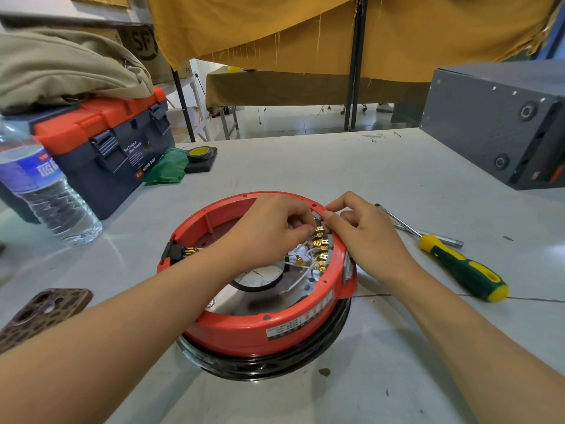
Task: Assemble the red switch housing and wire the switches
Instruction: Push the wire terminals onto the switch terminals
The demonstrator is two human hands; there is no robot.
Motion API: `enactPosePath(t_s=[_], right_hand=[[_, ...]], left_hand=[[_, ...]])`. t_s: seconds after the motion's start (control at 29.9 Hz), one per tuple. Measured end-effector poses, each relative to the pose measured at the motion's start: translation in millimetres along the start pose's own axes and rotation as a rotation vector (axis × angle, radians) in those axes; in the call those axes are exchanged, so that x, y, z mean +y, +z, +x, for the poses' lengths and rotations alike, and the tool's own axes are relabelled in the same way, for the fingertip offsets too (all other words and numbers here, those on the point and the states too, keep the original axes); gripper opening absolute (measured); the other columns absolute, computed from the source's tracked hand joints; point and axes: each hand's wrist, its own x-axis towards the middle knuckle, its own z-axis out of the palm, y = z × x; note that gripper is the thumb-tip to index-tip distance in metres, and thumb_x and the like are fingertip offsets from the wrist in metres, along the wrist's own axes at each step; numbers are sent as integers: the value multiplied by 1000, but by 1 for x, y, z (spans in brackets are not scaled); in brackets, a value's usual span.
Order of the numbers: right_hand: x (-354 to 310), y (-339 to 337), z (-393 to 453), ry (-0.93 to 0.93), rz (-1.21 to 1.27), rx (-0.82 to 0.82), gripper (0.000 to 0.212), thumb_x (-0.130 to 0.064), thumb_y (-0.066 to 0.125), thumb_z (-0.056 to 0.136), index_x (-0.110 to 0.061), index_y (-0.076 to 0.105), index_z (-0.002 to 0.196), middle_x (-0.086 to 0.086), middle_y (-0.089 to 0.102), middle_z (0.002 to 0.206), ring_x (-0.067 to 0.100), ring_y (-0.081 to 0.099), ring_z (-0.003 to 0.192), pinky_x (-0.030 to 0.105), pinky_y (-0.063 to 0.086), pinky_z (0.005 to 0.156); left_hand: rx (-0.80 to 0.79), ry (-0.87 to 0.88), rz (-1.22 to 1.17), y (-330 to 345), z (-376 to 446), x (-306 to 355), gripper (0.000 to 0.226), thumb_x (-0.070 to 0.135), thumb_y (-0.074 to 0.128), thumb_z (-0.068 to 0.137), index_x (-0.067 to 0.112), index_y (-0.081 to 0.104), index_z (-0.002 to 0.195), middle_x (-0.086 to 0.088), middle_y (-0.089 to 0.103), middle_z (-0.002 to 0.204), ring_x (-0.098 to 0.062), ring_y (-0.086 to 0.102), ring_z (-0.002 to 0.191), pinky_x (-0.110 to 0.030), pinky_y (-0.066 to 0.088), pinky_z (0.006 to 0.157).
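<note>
A round red switch housing (244, 328) lies open side up on a black ring on the grey table. Along its right inner wall runs a row of brass switch terminals (321, 249) with white wires (301, 275) trailing toward the centre. A black connector (175, 250) with brass pins sits in the left wall. My left hand (269, 231) reaches into the housing and pinches a brass terminal at the top of the row. On the housing's right rim rests my right hand (367, 237), its thumb and forefinger pinching the rim beside the switches.
A green and yellow screwdriver (458, 264) lies right of the housing. A water bottle (46, 191) and an orange and blue toolbox (104, 148) stand at the left, a phone (39, 313) near the front left, tape (200, 153) behind, a grey box (501, 120) at the right.
</note>
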Motion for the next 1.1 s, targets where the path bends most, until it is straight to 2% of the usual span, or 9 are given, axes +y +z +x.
enactPosePath(t_s=[0.27, 0.4, 0.53, 0.6, 0.67, 0.77, 0.87, 0.97, 1.1], right_hand=[[-1, -1, 0, -20, -20, -3, 13, -25, 56, 93, -14, 60, 88, -6, 39, 42, 6, 36, 41, 13, 28, 43], [-3, -3, -1, 1, -24, -18, 15, -30, 59, 91, -15, 61, 91, -2, 40, 45, 8, 35, 43, 22, 31, 49], [-8, -5, -3, 2, -55, -51, 17, -34, 60, 88, -19, 61, 95, 22, 58, 55, 28, 54, 52, 35, 45, 56], [-9, -6, -3, -1, -68, -55, 17, -35, 59, 88, -19, 60, 96, 22, 63, 58, 33, 61, 59, 36, 49, 58], [-7, -6, -2, 7, -59, -65, 16, -33, 59, 89, -19, 60, 97, 14, 62, 52, 28, 61, 54, 31, 47, 53], [-3, -5, 0, 13, -51, -80, 12, -30, 58, 90, -19, 60, 96, 2, 54, 43, 16, 50, 43, 23, 38, 46], [-2, -6, 1, 15, -34, -101, 10, -29, 58, 90, -20, 59, 93, 2, 54, 45, 15, 47, 44, 26, 37, 47], [-2, -6, 1, 10, -34, -117, 9, -29, 58, 91, -21, 59, 94, 3, 55, 47, 14, 48, 45, 26, 37, 47], [-1, -8, 3, 2, -30, -136, 10, -30, 57, 91, -22, 60, 96, 3, 54, 47, 15, 46, 45, 27, 36, 48]], left_hand=[[7, 12, -9, 1, 1, -1, 10, 8, 64, 82, 12, 71, 77, 9, 61, 62, -3, 53, 60, -10, 38, 54], [4, 7, -12, 1, 1, -2, 9, 10, 64, 83, 12, 73, 81, 1, 65, 65, -6, 55, 60, -14, 40, 55], [-1, -31, -62, -2, -1, -3, 5, 15, 66, 84, 18, 70, 83, 4, 64, 60, -1, 54, 52, -10, 39, 52], [-14, -37, -101, -6, -2, -4, 5, 18, 66, 84, 21, 68, 80, 7, 62, 57, 0, 55, 50, -8, 39, 50], [-68, -24, -117, -10, -4, -2, 7, 22, 67, 84, 23, 69, 78, 7, 60, 57, 0, 53, 50, -9, 38, 49], [-152, -17, -106, -12, -5, 0, 7, 29, 69, 83, 23, 72, 79, 3, 63, 63, -6, 55, 58, -16, 40, 53], [-156, -18, -83, -12, -4, 2, 8, 31, 71, 81, 23, 73, 80, 0, 66, 66, -11, 59, 63, -20, 42, 55], [-158, 3, -50, -15, -3, 3, 8, 27, 72, 81, 20, 73, 82, 8, 63, 60, -1, 57, 57, -10, 40, 52], [-175, 25, -3, -16, -3, 4, 6, 26, 70, 84, 20, 72, 83, 10, 61, 60, 1, 54, 56, -11, 39, 53]])
